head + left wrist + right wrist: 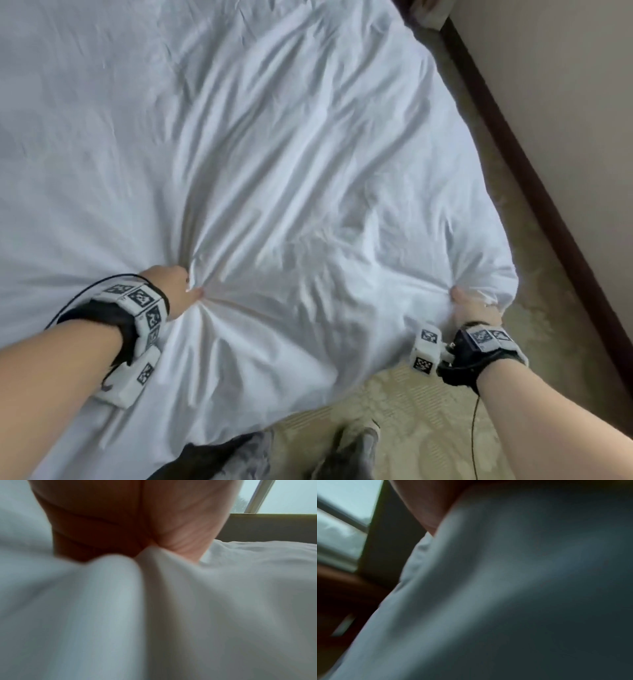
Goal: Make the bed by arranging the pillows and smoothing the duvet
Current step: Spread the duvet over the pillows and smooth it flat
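Observation:
A white duvet [274,154] covers the bed, creased, with wrinkles fanning out from two gathered spots near its front edge. My left hand [178,289] grips a bunch of the duvet at the lower left; in the left wrist view the fingers [106,520] curl over a fold of the duvet [171,601]. My right hand [474,306] clutches the duvet's front right corner, which hangs off the bed. The right wrist view is blurred and shows the white duvet [471,588] under the hand [428,507]. No pillows are in view.
Patterned beige carpet [421,428] runs along the right and front of the bed. A dark wooden skirting board [534,192] and pale wall border it at the right. My feet [346,452] stand at the bed's front edge. A window [289,496] shows beyond the bed.

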